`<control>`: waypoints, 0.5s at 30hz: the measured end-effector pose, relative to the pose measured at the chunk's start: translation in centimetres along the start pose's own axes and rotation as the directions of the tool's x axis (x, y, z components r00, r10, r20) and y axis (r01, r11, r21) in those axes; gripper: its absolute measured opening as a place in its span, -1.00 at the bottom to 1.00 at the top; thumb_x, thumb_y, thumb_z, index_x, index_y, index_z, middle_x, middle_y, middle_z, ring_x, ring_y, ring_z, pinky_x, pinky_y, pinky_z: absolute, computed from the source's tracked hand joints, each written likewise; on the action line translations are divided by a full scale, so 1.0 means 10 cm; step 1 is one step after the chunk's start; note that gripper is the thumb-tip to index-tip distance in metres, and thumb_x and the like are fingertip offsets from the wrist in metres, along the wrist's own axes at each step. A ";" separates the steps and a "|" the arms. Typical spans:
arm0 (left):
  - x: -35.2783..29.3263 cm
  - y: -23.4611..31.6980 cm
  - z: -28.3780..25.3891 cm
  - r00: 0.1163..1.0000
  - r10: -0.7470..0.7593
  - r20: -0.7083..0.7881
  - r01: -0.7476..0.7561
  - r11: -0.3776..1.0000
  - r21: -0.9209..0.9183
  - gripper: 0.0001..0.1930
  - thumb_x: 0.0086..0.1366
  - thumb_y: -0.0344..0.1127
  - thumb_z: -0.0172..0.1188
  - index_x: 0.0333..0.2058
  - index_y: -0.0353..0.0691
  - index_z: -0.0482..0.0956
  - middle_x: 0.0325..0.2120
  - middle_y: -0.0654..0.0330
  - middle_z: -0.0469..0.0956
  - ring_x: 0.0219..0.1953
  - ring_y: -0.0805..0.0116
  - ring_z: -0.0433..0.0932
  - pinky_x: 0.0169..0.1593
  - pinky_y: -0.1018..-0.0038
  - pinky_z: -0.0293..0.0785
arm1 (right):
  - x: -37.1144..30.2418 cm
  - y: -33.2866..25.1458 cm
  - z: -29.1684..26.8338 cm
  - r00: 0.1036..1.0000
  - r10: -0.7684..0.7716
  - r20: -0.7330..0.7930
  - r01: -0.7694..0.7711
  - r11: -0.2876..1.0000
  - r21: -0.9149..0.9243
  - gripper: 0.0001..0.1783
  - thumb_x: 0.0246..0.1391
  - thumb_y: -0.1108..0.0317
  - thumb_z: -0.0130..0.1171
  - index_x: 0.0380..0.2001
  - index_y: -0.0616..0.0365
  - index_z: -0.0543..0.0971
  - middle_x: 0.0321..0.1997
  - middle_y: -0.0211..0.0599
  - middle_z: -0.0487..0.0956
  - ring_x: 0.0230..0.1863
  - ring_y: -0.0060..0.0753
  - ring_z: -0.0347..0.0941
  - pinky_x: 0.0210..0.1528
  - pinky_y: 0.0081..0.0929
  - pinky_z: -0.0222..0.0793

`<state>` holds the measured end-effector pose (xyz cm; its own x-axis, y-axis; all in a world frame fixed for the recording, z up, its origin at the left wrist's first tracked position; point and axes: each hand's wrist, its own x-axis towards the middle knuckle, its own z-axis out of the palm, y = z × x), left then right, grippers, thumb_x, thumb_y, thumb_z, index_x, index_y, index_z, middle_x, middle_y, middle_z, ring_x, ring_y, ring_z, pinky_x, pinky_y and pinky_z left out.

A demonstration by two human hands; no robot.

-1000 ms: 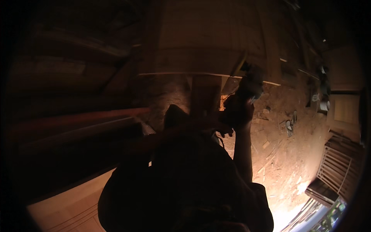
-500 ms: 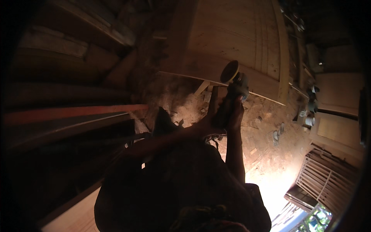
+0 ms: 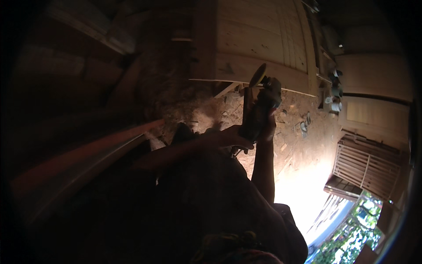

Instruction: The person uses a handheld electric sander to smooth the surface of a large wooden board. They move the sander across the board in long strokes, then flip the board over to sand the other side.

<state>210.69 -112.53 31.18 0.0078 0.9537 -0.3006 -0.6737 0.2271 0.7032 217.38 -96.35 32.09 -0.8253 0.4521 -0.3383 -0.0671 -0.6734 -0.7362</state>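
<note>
Both hands hold an angle grinder (image 3: pixel 256 115), its body dark and pointing away from me. A round yellowish disc (image 3: pixel 257 75) at its head stands almost edge-on. My left hand (image 3: pixel 235 136) is closed around the rear of the body. My right hand (image 3: pixel 267 129) grips the body from the right side, its fingers mostly in shadow. Ahead lies a wooden door-like panel (image 3: pixel 250 39) with grooves along its right part. In the picture the disc overlaps the panel's near edge; whether it touches the wood I cannot tell.
Dusty ground (image 3: pixel 299 147) with wood scraps lies below. To the left runs a reddish board (image 3: pixel 88 154). At the right are small cans (image 3: pixel 336 107), leaning panels (image 3: pixel 376 116) and a slatted wooden frame (image 3: pixel 365 167). Bright daylight enters at the lower right.
My view has turned, so the panel and right-hand items sit further left and higher. The grinder's disc has tilted from a broad oval to nearly edge-on. Both hands keep their grip.
</note>
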 end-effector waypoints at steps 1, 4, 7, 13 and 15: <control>0.00 -0.03 -0.02 0.999 0.029 0.036 -0.027 0.998 -0.050 -0.40 0.12 -0.13 0.58 0.05 -0.32 0.57 -0.25 0.11 0.67 -0.18 0.36 0.66 -0.13 0.42 0.62 | 0.02 0.03 -0.04 0.999 0.015 0.048 -0.016 1.000 0.014 -0.28 0.30 -0.22 0.15 0.20 0.20 0.47 -0.21 -0.16 0.60 -0.21 -0.23 0.59 -0.11 -0.24 0.57; 0.04 -0.30 -0.22 0.999 0.043 0.008 -0.043 0.998 0.046 -0.34 0.19 0.02 0.52 0.11 -0.33 0.55 -0.16 0.05 0.66 -0.03 0.27 0.65 -0.02 0.39 0.63 | 0.12 0.10 -0.03 0.997 0.070 0.033 -0.064 0.988 -0.142 -0.33 0.24 -0.11 0.28 0.17 0.21 0.48 -0.25 -0.19 0.60 -0.17 -0.22 0.61 -0.10 -0.20 0.58; -0.24 -0.47 -0.58 0.985 0.005 -0.171 0.066 0.912 0.406 -0.39 0.39 0.10 0.31 0.20 -0.24 0.53 0.08 0.07 0.60 0.13 0.10 0.58 0.14 0.30 0.57 | 0.25 0.07 0.10 0.986 0.144 -0.089 -0.169 0.841 -0.513 -0.34 0.24 0.00 0.32 0.21 0.21 0.42 -0.12 -0.17 0.60 -0.03 -0.18 0.60 0.03 -0.20 0.57; -1.32 -1.31 -1.79 0.865 0.325 -0.381 0.097 0.638 0.764 -0.54 0.50 -0.20 0.19 0.28 -0.22 0.39 0.22 0.11 0.48 0.16 0.21 0.58 0.21 0.24 0.51 | 0.58 0.69 0.37 0.992 -0.044 0.119 0.126 0.228 -0.965 -0.24 0.10 0.03 0.43 0.22 0.25 0.38 0.00 0.03 0.65 0.03 0.07 0.64 0.08 -0.12 0.56; -1.52 -1.50 -1.95 0.795 0.112 -0.596 0.194 0.884 0.425 -0.54 0.50 -0.20 0.18 0.28 -0.20 0.39 0.21 0.13 0.48 0.13 0.22 0.58 0.18 0.25 0.52 | 0.68 0.78 0.53 0.998 0.000 0.063 0.062 0.129 -0.990 -0.18 0.03 0.02 0.46 0.22 0.27 0.37 0.06 0.13 0.64 0.09 0.13 0.62 0.07 -0.08 0.56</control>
<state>206.32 -134.32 12.65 -0.5092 0.6665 -0.5445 -0.2803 0.4697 0.8371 208.28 -101.64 27.11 -0.8590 0.4141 -0.3011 0.4948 0.5203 -0.6960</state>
